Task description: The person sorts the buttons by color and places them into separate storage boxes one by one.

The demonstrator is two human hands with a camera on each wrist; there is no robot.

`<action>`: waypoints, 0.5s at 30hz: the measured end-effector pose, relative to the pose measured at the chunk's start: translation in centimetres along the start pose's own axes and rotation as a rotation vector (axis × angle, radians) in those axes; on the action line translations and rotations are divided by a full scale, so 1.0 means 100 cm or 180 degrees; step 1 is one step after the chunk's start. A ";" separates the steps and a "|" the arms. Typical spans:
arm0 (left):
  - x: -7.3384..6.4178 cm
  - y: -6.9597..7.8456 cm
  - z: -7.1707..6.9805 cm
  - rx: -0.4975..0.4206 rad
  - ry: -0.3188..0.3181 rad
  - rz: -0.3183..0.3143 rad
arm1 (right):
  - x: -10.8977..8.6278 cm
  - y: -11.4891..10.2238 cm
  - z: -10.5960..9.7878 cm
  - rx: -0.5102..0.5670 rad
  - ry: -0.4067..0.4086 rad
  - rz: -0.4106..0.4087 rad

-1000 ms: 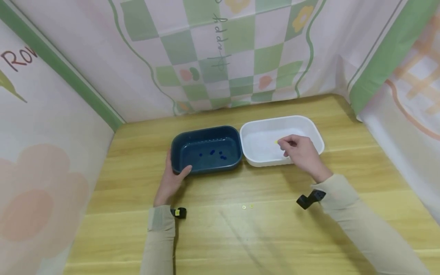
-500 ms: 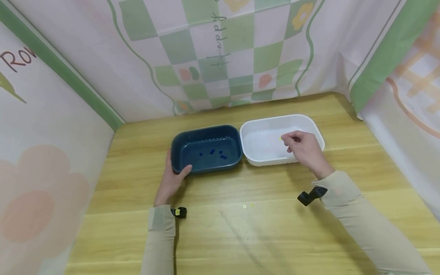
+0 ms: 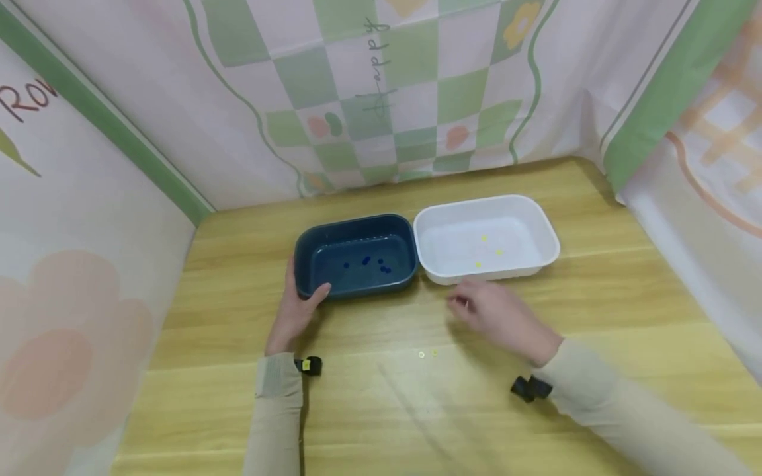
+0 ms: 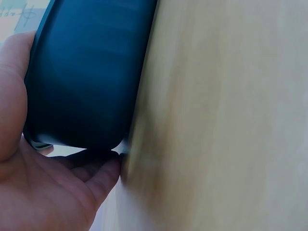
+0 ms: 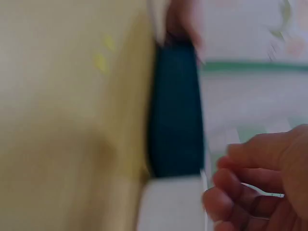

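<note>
A dark teal plastic bin (image 3: 357,291) stands on the table, with several small dark blue pieces (image 3: 366,260) on its floor. My left hand (image 3: 294,307) holds its near left corner, thumb over the rim and the other fingers against the outside wall. Beside it sits a white bin (image 3: 440,278); three tiny yellow pieces (image 3: 499,252) lie inside. My right hand (image 3: 497,314) is over the table in front of the white bin, fingers loosely bent and nothing seen between them. To its left lie two small yellow rings (image 3: 421,355) on the wood.
The bins stand side by side on the wooden table (image 3: 357,423), short ends meeting. Behind them hangs a printed cloth (image 3: 417,86), with more cloth at both sides. Black wrist cameras (image 3: 532,389) sit at both cuffs.
My right hand has let go of a yellow piece in the white bin and moved out over its front rim toward the table. The left hand stays on the teal bin.
</note>
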State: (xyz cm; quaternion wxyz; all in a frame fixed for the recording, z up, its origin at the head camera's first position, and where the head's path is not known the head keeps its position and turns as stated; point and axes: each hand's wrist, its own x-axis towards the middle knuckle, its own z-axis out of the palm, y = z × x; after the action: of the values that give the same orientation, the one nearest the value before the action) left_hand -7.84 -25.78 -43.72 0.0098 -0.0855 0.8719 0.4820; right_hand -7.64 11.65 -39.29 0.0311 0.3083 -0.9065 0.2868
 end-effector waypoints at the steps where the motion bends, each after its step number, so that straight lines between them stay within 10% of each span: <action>1: 0.000 0.000 0.000 0.0006 0.0006 0.0015 | -0.005 -0.007 0.009 -0.0215 -0.0112 -0.0182; 15: 0.000 0.000 0.000 0.0004 0.0001 0.0042 | -0.031 -0.035 0.058 -0.1631 -0.0534 -0.0974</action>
State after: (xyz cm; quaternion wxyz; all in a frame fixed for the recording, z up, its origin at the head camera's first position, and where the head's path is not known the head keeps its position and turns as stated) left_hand -7.85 -25.77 -43.74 0.0066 -0.0799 0.8728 0.4815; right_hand -2.47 7.95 -43.07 0.0758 0.4459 -0.8918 0.0145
